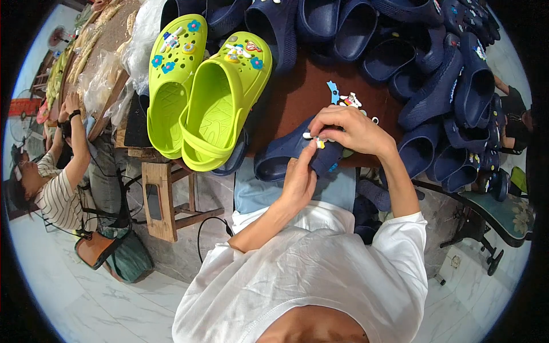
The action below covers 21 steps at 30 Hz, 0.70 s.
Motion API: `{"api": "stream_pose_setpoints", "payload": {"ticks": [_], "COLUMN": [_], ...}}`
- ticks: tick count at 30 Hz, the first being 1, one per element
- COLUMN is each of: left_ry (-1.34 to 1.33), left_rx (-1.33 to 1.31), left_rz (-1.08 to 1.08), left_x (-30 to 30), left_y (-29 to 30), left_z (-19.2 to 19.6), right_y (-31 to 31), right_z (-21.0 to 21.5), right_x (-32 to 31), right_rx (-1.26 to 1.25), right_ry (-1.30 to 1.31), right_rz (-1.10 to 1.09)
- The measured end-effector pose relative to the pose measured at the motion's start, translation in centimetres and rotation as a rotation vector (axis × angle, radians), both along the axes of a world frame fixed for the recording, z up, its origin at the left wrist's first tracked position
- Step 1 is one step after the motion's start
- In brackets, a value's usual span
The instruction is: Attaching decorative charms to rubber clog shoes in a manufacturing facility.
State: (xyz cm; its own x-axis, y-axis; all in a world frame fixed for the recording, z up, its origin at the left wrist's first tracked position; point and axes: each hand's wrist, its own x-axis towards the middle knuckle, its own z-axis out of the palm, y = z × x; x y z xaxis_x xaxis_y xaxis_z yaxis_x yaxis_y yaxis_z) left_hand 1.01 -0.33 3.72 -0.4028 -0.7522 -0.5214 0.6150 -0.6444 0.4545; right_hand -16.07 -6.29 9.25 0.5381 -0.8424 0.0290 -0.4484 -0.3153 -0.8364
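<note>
A navy clog (280, 153) lies on its side at the near edge of the brown table, its toe toward my right hand. My left hand (299, 182) holds the clog's near side, a fingertip against a small white and yellow shoe charm (318, 143). My right hand (357, 130) bends over the toe, fingers pinched on that charm at the clog's upper; whether its stem sits in a hole is hidden by my fingers. Just beyond my right hand lie loose charms, a blue one (333, 91) and a white, multicoloured one (350, 100).
A pair of lime green clogs (214, 108) decorated with charms stands at the left. Many navy clogs (394, 57) are piled along the back and right. A person (63, 177) works at the far left table; a wooden stool (160, 200) stands below.
</note>
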Motion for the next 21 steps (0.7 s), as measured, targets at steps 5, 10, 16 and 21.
{"api": "stream_pose_setpoints", "payload": {"ticks": [5,10,16,21], "left_ry": [-0.006,-0.063,-0.058,-0.070], "left_rx": [0.103,0.124,0.082,0.085], "left_rz": [0.012,-0.017,0.009,0.021], "left_x": [0.0,0.1,0.0,-0.2], "left_y": [-0.4,-0.5,-0.8,-1.0], "left_z": [0.8,0.4,-0.2,-0.3], "right_y": [0.0,1.0,1.1,1.6], "right_z": [-0.2,0.7,-1.1,-1.5], "right_x": [0.6,0.7,0.4,0.4], "right_rx": [-0.127,-0.246,-0.277,-0.272], "right_ry": [0.062,0.237,0.117,0.082], "right_rz": [-0.016,-0.113,-0.116,-0.148]}}
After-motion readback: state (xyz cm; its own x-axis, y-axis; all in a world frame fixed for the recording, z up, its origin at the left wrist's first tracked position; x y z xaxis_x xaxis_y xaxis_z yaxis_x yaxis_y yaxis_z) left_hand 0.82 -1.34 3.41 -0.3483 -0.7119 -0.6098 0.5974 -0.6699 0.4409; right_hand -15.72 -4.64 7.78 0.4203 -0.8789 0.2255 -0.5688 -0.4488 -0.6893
